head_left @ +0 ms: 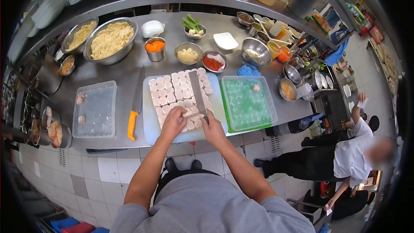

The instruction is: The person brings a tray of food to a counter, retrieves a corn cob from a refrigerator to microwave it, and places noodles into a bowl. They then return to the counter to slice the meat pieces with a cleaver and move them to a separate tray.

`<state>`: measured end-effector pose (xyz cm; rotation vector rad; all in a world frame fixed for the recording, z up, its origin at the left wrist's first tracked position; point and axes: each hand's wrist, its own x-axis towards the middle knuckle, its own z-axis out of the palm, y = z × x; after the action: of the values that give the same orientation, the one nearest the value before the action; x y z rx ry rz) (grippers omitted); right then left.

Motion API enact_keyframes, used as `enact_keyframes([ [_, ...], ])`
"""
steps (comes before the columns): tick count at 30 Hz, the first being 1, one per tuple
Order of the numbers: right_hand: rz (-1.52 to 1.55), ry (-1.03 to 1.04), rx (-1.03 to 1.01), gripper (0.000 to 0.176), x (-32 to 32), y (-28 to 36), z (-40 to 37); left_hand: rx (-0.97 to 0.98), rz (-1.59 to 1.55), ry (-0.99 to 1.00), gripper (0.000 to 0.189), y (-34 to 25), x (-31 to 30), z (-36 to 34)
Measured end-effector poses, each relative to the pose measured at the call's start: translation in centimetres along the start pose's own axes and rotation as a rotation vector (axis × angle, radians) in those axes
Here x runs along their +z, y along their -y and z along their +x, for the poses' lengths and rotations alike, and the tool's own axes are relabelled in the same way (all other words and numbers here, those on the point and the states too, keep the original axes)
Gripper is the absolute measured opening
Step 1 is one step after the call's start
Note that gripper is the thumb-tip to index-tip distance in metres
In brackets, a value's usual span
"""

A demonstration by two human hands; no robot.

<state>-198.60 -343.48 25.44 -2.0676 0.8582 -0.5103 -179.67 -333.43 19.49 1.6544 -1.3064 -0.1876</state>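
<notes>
On a white cutting board point(148, 125) lie rows of pale, round-topped food pieces point(166, 89), packed closely together. My left hand point(173, 123) is at the near edge of these rows, its bent fingers pressed against several pieces. In my right hand point(213, 127) is a broad-bladed kitchen knife point(197, 90); its dark handle is in my grip and the blade points away from me, lying over the right-hand rows. Left of the board rests a second knife point(133, 125) with an orange handle. A translucent tray point(272, 123) over a green base stands to the right, with one piece point(256, 88) in it.
At left is another clear tray point(113, 125) holding a few pieces. Behind the board stand bowls of chopped garlic point(188, 56), red shreds point(213, 63) and carrot slices point(155, 46). A large bowl point(134, 39) of pale crumbs is back left. A co-worker point(351, 149) stands at right.
</notes>
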Motion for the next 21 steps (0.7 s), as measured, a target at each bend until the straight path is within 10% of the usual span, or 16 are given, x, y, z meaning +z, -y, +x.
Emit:
enact_keyframes([
  [21, 0.035, -0.003, -0.084, 0.05, 0.1, 3.0, -0.5, -0.07, -0.061, 0.019, 0.028, 0.4, 0.0, -0.1],
])
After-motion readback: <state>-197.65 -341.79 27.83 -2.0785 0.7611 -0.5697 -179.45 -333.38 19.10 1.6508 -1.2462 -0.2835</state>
